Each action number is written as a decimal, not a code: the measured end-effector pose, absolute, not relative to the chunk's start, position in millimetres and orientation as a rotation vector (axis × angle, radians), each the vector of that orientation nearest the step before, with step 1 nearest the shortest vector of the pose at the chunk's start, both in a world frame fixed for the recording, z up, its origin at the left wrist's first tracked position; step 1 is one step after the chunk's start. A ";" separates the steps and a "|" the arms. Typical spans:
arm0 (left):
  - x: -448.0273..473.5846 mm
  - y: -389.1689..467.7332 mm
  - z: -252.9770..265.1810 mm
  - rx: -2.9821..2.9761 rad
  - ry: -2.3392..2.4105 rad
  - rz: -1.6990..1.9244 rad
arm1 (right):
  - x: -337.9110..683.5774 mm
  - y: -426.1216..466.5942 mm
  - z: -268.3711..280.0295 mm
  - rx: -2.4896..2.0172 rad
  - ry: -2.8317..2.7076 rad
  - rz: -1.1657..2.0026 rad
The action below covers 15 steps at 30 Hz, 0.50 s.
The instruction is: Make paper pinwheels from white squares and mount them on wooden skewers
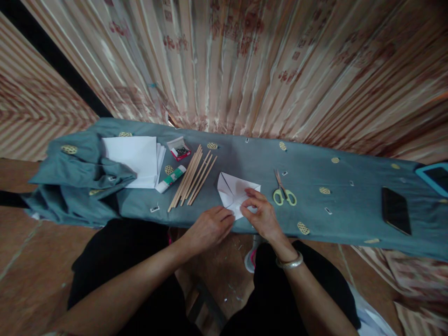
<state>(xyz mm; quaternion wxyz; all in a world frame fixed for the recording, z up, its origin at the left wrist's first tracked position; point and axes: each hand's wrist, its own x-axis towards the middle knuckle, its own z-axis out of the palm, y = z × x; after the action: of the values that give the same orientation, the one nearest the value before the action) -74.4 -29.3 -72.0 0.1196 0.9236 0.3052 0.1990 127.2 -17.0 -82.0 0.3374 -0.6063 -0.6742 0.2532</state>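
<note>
Here, folded white paper (235,191) is lying by the near edge of the table (308,172), just far of the left hand (212,226), which is pinching its near left side, while the right hand (263,215) is overlapping more, pinching too.

Dim light; sheen on curtain (206,70); edges stretched; fine detail soft.

Readable words: none that I am making out from here.
White-and-green tube (171,179): lying on the left, its green band showing pale marks too small for reading.
Red-and-white box (180,150): sitting far left, its print blurring.
Teal cloth (308,170): carrying small pale patches, the near-left one (154,209) showing dark, illegible characters.
</note>
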 end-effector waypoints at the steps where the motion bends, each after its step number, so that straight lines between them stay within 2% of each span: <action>1: -74.8 -29.5 -72.5 2.677 0.908 0.603 | 126.7 -17.2 -81.8 -1.586 -1.762 0.650; 15: -71.6 -28.1 -70.8 2.710 0.843 0.531 | 122.9 -17.7 -80.9 -1.617 -1.786 0.602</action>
<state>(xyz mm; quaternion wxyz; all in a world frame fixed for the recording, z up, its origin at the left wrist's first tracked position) -71.6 -28.1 -70.8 0.1271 0.9310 0.2895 0.1823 122.9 -17.7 -80.9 0.3232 -0.6164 -0.6805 0.2293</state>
